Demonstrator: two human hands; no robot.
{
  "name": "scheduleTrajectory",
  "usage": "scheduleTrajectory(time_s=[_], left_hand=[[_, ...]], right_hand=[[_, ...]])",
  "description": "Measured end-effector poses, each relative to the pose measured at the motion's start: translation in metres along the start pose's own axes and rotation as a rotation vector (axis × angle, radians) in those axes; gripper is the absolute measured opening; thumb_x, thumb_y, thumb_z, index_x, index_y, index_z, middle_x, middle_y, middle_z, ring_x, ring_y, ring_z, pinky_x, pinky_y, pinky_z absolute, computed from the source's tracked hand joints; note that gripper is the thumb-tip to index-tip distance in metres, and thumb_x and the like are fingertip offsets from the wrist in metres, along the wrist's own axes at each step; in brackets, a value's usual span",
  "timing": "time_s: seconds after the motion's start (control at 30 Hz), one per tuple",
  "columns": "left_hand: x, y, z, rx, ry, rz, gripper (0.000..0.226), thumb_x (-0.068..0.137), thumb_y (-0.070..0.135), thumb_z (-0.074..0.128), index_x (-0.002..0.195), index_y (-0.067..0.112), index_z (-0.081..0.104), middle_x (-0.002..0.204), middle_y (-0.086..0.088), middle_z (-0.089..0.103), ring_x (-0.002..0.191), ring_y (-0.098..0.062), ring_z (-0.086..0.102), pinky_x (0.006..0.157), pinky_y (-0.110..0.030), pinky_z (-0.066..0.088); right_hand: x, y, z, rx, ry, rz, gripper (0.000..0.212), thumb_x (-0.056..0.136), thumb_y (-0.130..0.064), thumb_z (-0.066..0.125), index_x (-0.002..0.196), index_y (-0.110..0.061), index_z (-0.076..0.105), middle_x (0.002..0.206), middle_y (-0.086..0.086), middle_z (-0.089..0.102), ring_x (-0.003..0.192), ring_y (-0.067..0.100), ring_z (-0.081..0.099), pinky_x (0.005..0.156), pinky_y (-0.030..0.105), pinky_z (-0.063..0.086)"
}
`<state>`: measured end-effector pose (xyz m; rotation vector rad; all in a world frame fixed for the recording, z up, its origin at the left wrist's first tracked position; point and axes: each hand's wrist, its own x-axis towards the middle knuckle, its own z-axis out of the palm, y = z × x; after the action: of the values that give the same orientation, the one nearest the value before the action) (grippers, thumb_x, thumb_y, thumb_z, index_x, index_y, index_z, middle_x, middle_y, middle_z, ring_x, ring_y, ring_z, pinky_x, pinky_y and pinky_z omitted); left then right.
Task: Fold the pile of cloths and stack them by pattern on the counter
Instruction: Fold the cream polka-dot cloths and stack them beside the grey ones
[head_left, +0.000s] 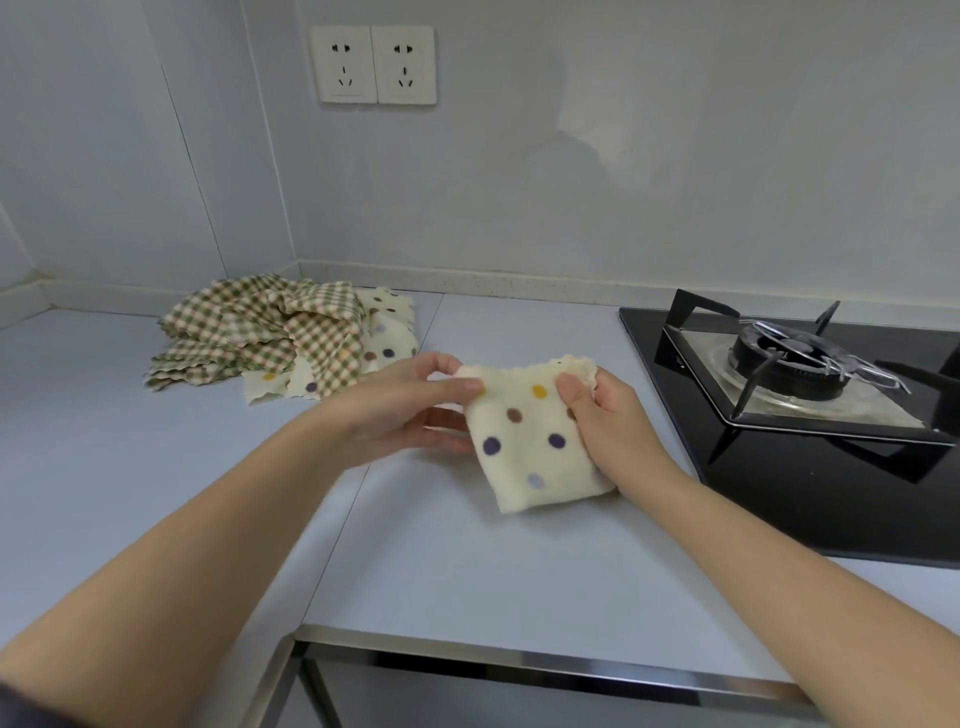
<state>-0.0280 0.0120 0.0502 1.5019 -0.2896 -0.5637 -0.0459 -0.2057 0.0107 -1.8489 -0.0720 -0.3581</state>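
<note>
A cream cloth with coloured dots hangs folded above the counter, its lower edge near the surface. My left hand pinches its upper left corner, thumb on top. My right hand pinches the upper right corner. At the back left lies the pile: several green and tan checked cloths crumpled on top of more dotted cream cloths.
A black gas hob with a burner and pan support takes up the right side. A metal sink rim runs along the near edge. Two wall sockets sit above the pile.
</note>
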Motion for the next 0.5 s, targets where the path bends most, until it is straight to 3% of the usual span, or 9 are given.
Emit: scheduleTrajectory(time_s=[0.1, 0.17, 0.23, 0.27, 0.33, 0.43, 0.5], left_hand=[[0.009, -0.009, 0.027, -0.238, 0.208, -0.049, 0.025, 0.091, 0.021, 0.062, 0.107, 0.002, 0.056, 0.099, -0.015, 0.069, 0.081, -0.025, 0.07, 0.072, -0.039, 0.06], [0.015, -0.02, 0.043, -0.227, 0.309, -0.116, 0.024, 0.095, 0.021, 0.059, 0.104, 0.0, 0.061, 0.1, -0.015, 0.069, 0.085, -0.029, 0.069, 0.077, -0.046, 0.058], [0.02, -0.027, 0.054, -0.053, 0.46, -0.086, 0.019, 0.098, 0.024, 0.053, 0.092, 0.007, 0.06, 0.092, -0.014, 0.066, 0.078, -0.031, 0.067, 0.071, -0.046, 0.059], [0.021, -0.028, 0.056, 0.055, 0.541, -0.041, 0.023, 0.099, 0.028, 0.049, 0.085, 0.011, 0.055, 0.084, -0.011, 0.061, 0.066, -0.029, 0.062, 0.059, -0.039, 0.058], [0.021, -0.029, 0.058, 0.266, 0.643, 0.04, 0.031, 0.1, 0.035, 0.041, 0.077, 0.014, 0.046, 0.074, -0.003, 0.05, 0.051, -0.019, 0.047, 0.041, -0.022, 0.037], [0.023, -0.033, 0.059, 0.515, 0.666, 0.129, 0.04, 0.1, 0.039, 0.038, 0.07, 0.013, 0.042, 0.068, 0.002, 0.044, 0.057, -0.015, 0.039, 0.043, -0.022, 0.027], [0.021, -0.033, 0.059, 0.433, 0.628, 0.142, 0.043, 0.099, 0.043, 0.04, 0.071, 0.011, 0.048, 0.065, -0.001, 0.049, 0.055, -0.018, 0.044, 0.042, -0.018, 0.032]], right_hand=[[0.004, 0.004, 0.001, 0.062, 0.138, 0.077, 0.017, 0.1, -0.029, 0.047, 0.093, -0.021, 0.06, 0.09, 0.0, 0.068, 0.087, 0.019, 0.065, 0.087, 0.04, 0.052], [0.005, 0.005, 0.003, 0.08, 0.18, 0.098, 0.018, 0.101, -0.03, 0.045, 0.096, -0.02, 0.059, 0.092, 0.0, 0.068, 0.088, 0.02, 0.064, 0.088, 0.042, 0.052], [0.004, 0.004, 0.005, 0.072, 0.207, 0.083, 0.019, 0.101, -0.03, 0.044, 0.097, -0.018, 0.059, 0.092, 0.0, 0.068, 0.087, 0.018, 0.064, 0.086, 0.039, 0.052], [0.004, 0.003, 0.006, 0.058, 0.226, 0.061, 0.02, 0.102, -0.029, 0.043, 0.098, -0.017, 0.059, 0.093, 0.0, 0.068, 0.088, 0.018, 0.065, 0.084, 0.038, 0.052], [0.003, -0.001, 0.006, 0.052, 0.258, 0.02, 0.021, 0.102, -0.028, 0.043, 0.098, -0.015, 0.057, 0.092, 0.001, 0.068, 0.086, 0.017, 0.065, 0.079, 0.033, 0.051], [0.005, -0.004, 0.003, 0.064, 0.311, -0.018, 0.019, 0.102, -0.027, 0.043, 0.094, -0.015, 0.056, 0.084, -0.004, 0.065, 0.078, 0.012, 0.062, 0.07, 0.025, 0.048], [0.004, -0.005, -0.001, 0.07, 0.298, -0.023, 0.018, 0.102, -0.026, 0.044, 0.094, -0.016, 0.057, 0.083, -0.006, 0.064, 0.075, 0.006, 0.062, 0.069, 0.022, 0.049]])
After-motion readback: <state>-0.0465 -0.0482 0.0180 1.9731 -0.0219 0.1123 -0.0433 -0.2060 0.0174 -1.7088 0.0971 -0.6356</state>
